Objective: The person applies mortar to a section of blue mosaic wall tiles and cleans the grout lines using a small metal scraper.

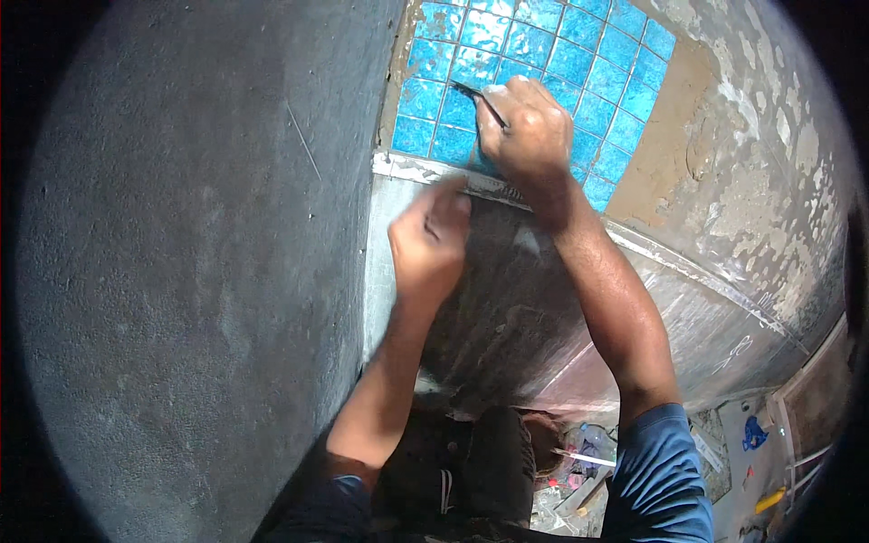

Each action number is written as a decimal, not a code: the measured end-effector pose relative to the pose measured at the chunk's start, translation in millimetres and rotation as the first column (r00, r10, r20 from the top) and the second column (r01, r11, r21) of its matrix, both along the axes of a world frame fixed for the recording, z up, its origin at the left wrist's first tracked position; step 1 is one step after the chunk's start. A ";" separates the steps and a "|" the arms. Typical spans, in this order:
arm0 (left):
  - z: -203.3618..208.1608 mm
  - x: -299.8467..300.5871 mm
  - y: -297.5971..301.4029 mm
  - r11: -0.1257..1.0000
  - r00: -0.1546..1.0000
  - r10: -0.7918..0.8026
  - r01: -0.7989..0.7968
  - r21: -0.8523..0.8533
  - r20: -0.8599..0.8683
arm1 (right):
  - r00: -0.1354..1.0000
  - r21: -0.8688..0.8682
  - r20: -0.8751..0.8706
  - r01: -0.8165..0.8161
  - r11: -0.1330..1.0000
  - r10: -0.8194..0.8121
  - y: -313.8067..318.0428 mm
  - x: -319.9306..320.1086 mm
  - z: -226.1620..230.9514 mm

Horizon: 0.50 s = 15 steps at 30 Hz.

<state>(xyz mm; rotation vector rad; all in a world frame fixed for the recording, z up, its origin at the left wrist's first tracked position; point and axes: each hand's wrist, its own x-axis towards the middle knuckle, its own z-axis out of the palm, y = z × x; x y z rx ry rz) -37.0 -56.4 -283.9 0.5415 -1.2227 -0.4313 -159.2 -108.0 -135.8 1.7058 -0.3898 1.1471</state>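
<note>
A sheet of glossy blue square tiles [525, 43] with pale joints covers part of the wall ahead of me. In a pinch, my right hand [528, 122] holds a thin dark stick-like tool [490, 108]. The tool's ragged tip lies against the tiles near a joint on their left side; its exact kind is unclear. Below and left of it, my left hand [429, 237] hovers in front of the ledge under the tiles. Its fingers look bent but are smeared by motion, and no object shows in them.
A dark grey wall [199, 226] rises close on the left. Brown mortar [674, 136] borders the tiles on the right. A whitish ledge [692, 264] runs beneath. Down by my legs are a bucket [543, 443], scattered rubble [579, 507] and a blue plastic bag [753, 434].
</note>
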 end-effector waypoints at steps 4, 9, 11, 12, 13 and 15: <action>46.8 20.7 -20.2 0.975 0.954 -0.198 0.214 0.052 -0.226 | 1.000 0.025 0.016 -0.010 1.000 0.010 3.2 5.1 -0.7; 72.9 30.7 -24.3 0.938 0.899 -0.325 0.346 0.022 -0.295 | 0.999 0.051 0.033 0.001 0.999 -0.003 6.8 7.0 -2.2; 75.7 31.6 -25.1 0.918 0.876 -0.370 0.396 0.020 -0.310 | 0.999 0.061 0.036 0.009 0.998 -0.011 7.9 6.6 -2.8; 77.3 32.1 -25.8 0.905 0.859 -0.399 0.425 0.013 -0.320 | 0.999 0.065 0.038 0.020 0.998 -0.023 8.6 6.6 -2.1; 78.5 32.6 -26.3 0.891 0.843 -0.427 0.454 0.006 -0.329 | 0.999 0.070 0.041 0.031 0.997 -0.034 8.9 6.6 -1.6; 79.9 34.3 -25.9 0.880 0.831 -0.450 0.476 0.000 -0.328 | 0.998 0.073 0.043 0.036 0.997 -0.039 9.1 7.0 -1.6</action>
